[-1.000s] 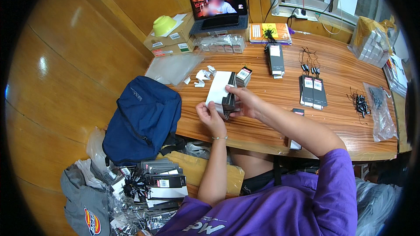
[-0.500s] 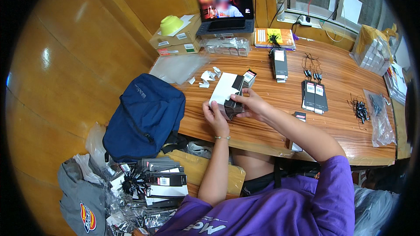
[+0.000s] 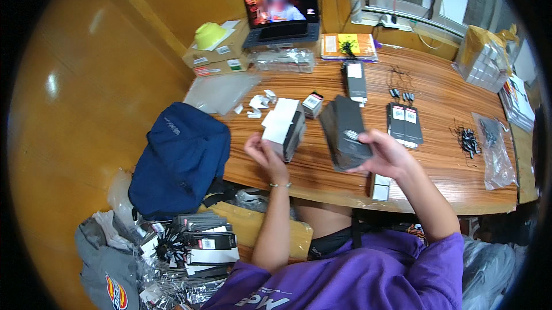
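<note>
My right hand [image 3: 386,152] grips a thick, slightly fanned bundle of dark grey hang tags [image 3: 344,131], raised over the wooden table. My left hand [image 3: 265,152] is closed on the near left side of a small open box [image 3: 282,126], with a white flap up and dark sides. What lies inside it is hard to make out. Just behind, between the two, stands a small stack of tags [image 3: 313,103] with a white label on top. Partly under my right wrist lies another tag stack [image 3: 380,188] at the table's front edge.
Corded tags [image 3: 405,123] and a tag pile [image 3: 355,80] lie to the right, near black cords [image 3: 468,142] and a plastic bag [image 3: 497,155]. Paper scraps [image 3: 261,102], a blue bag [image 3: 181,160] and cartons [image 3: 218,51] with a tablet [image 3: 282,8] are leftward or behind. Many tags [image 3: 213,244] fill the lower left.
My right hand has drawn away to the right with the bundle of dark hang tags, parting it from the white-flapped box. My left hand keeps hold of that box. The view has shifted slightly.
</note>
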{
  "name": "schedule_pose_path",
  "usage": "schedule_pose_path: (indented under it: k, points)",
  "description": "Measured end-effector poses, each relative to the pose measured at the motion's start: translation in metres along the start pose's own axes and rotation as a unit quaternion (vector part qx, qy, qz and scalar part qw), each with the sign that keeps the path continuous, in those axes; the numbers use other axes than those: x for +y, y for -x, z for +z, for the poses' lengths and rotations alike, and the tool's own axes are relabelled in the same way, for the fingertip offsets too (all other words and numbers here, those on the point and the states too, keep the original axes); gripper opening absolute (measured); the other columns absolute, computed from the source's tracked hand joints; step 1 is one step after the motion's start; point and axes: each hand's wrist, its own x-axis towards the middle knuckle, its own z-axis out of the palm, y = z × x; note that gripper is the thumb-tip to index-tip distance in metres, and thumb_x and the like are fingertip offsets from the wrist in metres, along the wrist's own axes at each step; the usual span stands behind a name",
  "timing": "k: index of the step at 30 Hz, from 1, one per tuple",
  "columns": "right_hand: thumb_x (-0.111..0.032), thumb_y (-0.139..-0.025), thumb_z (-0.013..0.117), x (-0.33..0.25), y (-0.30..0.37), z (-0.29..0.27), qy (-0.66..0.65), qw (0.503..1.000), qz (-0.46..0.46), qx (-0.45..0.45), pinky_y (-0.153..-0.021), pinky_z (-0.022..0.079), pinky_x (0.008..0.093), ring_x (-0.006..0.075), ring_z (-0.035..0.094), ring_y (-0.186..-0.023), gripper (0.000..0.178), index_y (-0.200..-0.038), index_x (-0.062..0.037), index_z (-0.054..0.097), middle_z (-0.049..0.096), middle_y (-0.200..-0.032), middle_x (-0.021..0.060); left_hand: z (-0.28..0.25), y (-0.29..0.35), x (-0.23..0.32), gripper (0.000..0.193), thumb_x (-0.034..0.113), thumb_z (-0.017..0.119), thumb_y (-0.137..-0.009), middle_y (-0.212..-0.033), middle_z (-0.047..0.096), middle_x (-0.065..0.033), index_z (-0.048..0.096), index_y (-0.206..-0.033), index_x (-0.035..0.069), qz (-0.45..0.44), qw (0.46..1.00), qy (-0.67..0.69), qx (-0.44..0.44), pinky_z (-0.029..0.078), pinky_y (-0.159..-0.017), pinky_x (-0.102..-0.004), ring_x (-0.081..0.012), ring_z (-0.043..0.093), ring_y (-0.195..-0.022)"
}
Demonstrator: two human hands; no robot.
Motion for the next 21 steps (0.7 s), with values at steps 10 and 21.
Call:
schedule_pose_path:
  k: [10,21]
  points:
    - [-0.009,-0.063,0.064,0.007,0.174,-0.081,0.783,0.468,-0.115,0.393,-0.082,0.044,0.0424,0.0354,0.047,-0.099,0.064,-0.122,-0.0030,0.042,0.052,-0.103,0.0169,0.001,0.001,-0.003,0.033,0.017,0.043,-0.092,-0.105,0.038,-0.0127,0.031,-0.118,0.001,-0.058,0.996,-0.006,0.068,0.035,-0.085,-0.0318,-0.0189,0.038,-0.095]
    - [-0.002,-0.065,0.059,0.039,0.147,-0.107,0.808,0.417,-0.095,0.405,-0.079,0.045,0.0430,0.0374,0.047,-0.092,0.075,-0.133,-0.0015,0.027,0.046,-0.102,0.0206,-0.001,0.002,-0.002,0.050,0.036,0.039,-0.091,-0.122,0.035,-0.0170,0.032,-0.123,-0.002,0.023,0.996,-0.080,-0.017,0.021,-0.100,-0.0389,-0.0267,0.033,-0.115]
